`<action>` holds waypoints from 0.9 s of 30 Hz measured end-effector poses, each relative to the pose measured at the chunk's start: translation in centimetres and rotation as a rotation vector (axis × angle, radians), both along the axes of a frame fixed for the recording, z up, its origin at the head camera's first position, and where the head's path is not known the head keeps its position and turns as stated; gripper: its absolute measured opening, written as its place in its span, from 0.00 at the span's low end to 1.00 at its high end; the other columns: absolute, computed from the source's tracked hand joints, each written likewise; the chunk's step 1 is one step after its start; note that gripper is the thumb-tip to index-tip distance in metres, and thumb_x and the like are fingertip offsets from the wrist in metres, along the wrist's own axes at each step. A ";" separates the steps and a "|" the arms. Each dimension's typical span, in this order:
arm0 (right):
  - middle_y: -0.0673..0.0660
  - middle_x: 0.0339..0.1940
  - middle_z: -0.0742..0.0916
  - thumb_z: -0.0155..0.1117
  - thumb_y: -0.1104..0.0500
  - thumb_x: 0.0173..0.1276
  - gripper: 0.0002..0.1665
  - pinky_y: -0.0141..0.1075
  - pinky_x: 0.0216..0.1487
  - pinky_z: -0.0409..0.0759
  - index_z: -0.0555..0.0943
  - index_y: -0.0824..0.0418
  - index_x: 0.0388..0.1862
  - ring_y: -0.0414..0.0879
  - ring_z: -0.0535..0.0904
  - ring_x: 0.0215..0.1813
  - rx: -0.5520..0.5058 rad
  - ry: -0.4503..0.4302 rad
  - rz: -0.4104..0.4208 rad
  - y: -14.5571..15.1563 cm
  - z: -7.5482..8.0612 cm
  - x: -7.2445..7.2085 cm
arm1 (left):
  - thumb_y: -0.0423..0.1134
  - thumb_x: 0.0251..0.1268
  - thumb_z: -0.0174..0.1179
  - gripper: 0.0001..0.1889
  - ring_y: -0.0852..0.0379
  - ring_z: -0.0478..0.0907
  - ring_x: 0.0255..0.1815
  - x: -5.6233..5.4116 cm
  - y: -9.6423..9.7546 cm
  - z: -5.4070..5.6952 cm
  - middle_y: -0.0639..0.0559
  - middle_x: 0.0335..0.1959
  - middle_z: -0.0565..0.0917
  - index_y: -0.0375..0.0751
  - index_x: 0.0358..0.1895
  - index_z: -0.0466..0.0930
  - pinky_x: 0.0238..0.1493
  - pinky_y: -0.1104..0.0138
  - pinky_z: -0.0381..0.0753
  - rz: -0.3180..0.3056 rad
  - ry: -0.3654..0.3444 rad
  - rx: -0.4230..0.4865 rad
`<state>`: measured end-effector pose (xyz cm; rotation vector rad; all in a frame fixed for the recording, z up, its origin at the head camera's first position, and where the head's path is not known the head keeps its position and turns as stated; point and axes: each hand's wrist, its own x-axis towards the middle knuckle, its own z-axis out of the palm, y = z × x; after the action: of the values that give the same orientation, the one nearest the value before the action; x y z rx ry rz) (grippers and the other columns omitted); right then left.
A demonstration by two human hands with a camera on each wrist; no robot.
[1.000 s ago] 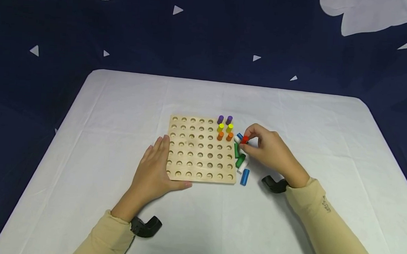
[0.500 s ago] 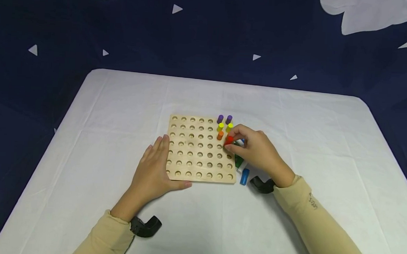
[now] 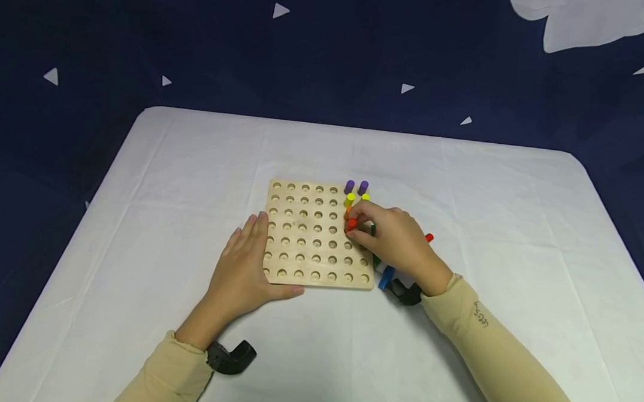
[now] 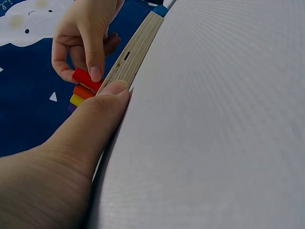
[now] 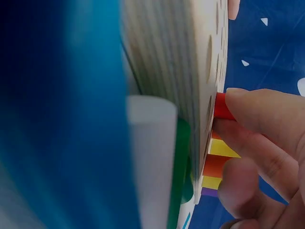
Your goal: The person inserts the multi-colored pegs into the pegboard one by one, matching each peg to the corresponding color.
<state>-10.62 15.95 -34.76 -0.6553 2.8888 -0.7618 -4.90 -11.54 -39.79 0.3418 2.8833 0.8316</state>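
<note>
right hand (image 3: 396, 240): its fingers (image 4: 95, 57) pinch the red peg (image 3: 351, 224) by its upper end, thumb on one side and forefinger on the other.
red peg: upright at the fingertips, its lower end at a hole of the peg board (image 3: 304, 233), in the row just nearer the person than the orange pegs (image 5: 217, 164); how deep it sits cannot be told.
seating it, in my judgement: keep the peg square to the board and press straight down; a tilt would likely jam it on the hole's rim.
grip: best kept high on the peg, so the fingertips do not knock the orange and yellow pegs (image 3: 350, 198) just beyond them.
purple pegs (image 3: 356, 187): farthest beyond the fingers, at the board's far edge.
left hand (image 3: 243, 269): fingers straight and flat on the board's near left corner, thumb along its near edge; this steadies the board against the push.
loose pegs: a blue peg (image 3: 386, 277), a white peg (image 5: 150, 157) and a green peg (image 5: 178, 162) lie under the right wrist, touching or just beside the board's right edge; a second red peg (image 3: 429, 237) lies beyond the knuckles.
bench (image 3: 463, 189): covered in white cloth, carrying all of it.
</note>
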 end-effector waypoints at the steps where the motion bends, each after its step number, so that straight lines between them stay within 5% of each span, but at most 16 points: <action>1: 0.45 0.38 0.91 0.72 0.52 0.64 0.11 0.34 0.30 0.74 0.80 0.47 0.42 0.41 0.86 0.38 0.009 0.011 0.002 0.0 0.0 0.0 | 0.76 0.30 0.72 0.80 0.45 0.38 0.84 0.0 0.0 0.0 0.39 0.82 0.44 0.33 0.80 0.34 0.82 0.50 0.39 -0.001 -0.001 0.000; 8: 0.44 0.38 0.90 0.73 0.52 0.63 0.11 0.34 0.33 0.75 0.83 0.48 0.43 0.40 0.84 0.37 0.045 0.050 0.017 0.1 0.3 0.3 | 0.76 0.30 0.72 0.79 0.45 0.38 0.84 -0.1 0.2 0.0 0.39 0.82 0.43 0.33 0.80 0.34 0.82 0.50 0.39 -0.004 -0.006 -0.001; 12: 0.45 0.40 0.90 0.71 0.49 0.66 0.13 0.34 0.27 0.73 0.84 0.48 0.48 0.39 0.77 0.25 0.014 0.064 -0.016 1.0 1.1 0.9 | 0.77 0.31 0.71 0.79 0.45 0.38 0.84 -0.1 0.3 0.0 0.39 0.82 0.43 0.34 0.80 0.34 0.82 0.50 0.39 -0.004 -0.011 -0.008; 15: 0.47 0.40 0.90 0.66 0.47 0.70 0.14 0.34 0.21 0.70 0.84 0.51 0.49 0.40 0.71 0.19 -0.009 0.108 -0.104 2.6 1.8 1.4 | 0.77 0.31 0.71 0.80 0.46 0.38 0.84 -0.1 0.3 0.0 0.40 0.82 0.43 0.35 0.80 0.33 0.82 0.51 0.39 -0.001 -0.014 -0.008; 18: 0.49 0.29 0.89 0.61 0.46 0.72 0.13 0.34 0.19 0.67 0.84 0.52 0.42 0.42 0.70 0.18 0.015 0.118 -0.256 4.6 2.3 1.9 | 0.77 0.30 0.72 0.80 0.45 0.38 0.84 -0.1 0.2 0.1 0.39 0.82 0.43 0.35 0.80 0.33 0.82 0.51 0.39 0.001 -0.013 -0.005; 22: 0.51 0.21 0.84 0.57 0.41 0.72 0.18 0.36 0.20 0.64 0.81 0.53 0.34 0.46 0.71 0.19 0.125 -0.006 -0.430 7.1 2.5 2.5 | 0.76 0.30 0.72 0.80 0.44 0.39 0.84 -0.1 0.1 0.2 0.39 0.82 0.44 0.34 0.80 0.34 0.82 0.50 0.40 -0.001 -0.005 -0.004; 27: 0.54 0.30 0.88 0.57 0.34 0.69 0.28 0.35 0.22 0.68 0.83 0.58 0.40 0.48 0.77 0.27 0.271 -0.182 -0.486 8.6 2.1 3.0 | 0.76 0.30 0.72 0.79 0.44 0.39 0.84 0.0 0.0 0.1 0.38 0.82 0.44 0.34 0.80 0.35 0.82 0.49 0.41 -0.003 -0.002 -0.004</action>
<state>-7.60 24.50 -32.69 0.1451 2.9215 -0.4190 -4.92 -11.54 -39.67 0.3443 2.8816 0.8248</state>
